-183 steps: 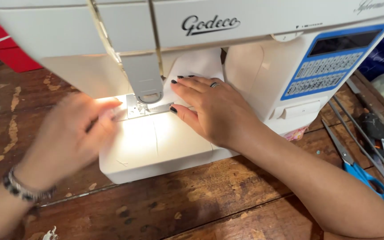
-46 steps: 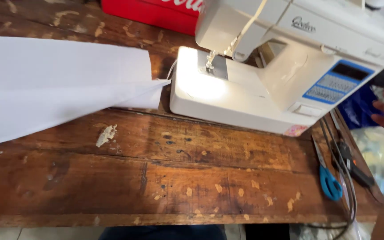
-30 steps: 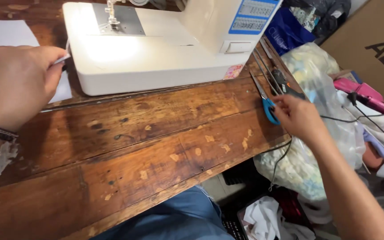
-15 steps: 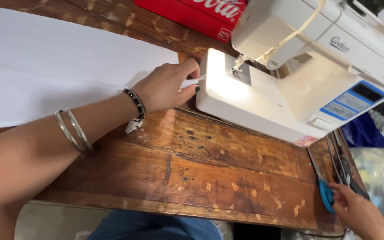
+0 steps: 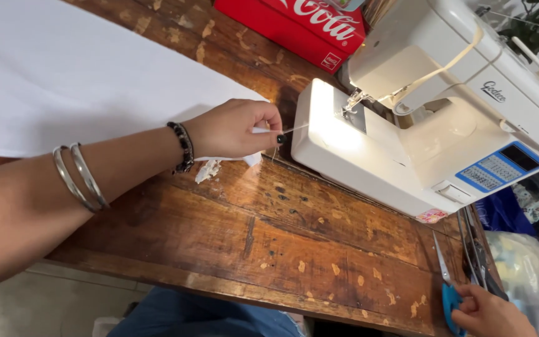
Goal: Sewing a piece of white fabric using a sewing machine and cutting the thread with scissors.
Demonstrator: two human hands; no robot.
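Note:
A wide sheet of white fabric [image 5: 76, 75] lies on the worn wooden table [image 5: 294, 243] to the left of a white sewing machine [image 5: 432, 118]. My left hand [image 5: 235, 130] is closed on the fabric's near corner, and a thin thread [image 5: 294, 128] runs taut from it to the machine's lit needle area [image 5: 352, 103]. At the lower right, my right hand [image 5: 488, 312] grips the blue handles of a pair of scissors [image 5: 448, 290] lying at the table's right edge. I wear metal bangles and a dark bead bracelet on the left arm.
A red box [image 5: 294, 25] stands behind the machine. A small white fabric scrap [image 5: 207, 170] lies by my left wrist. Dark cables [image 5: 472, 249] run along the table's right edge. Plastic bags [image 5: 522, 268] sit off the right side.
The fabric came out from under the needle and now lies left of the machine. My left hand holds its corner with the thread stretched. My right hand reached down right and took the scissors.

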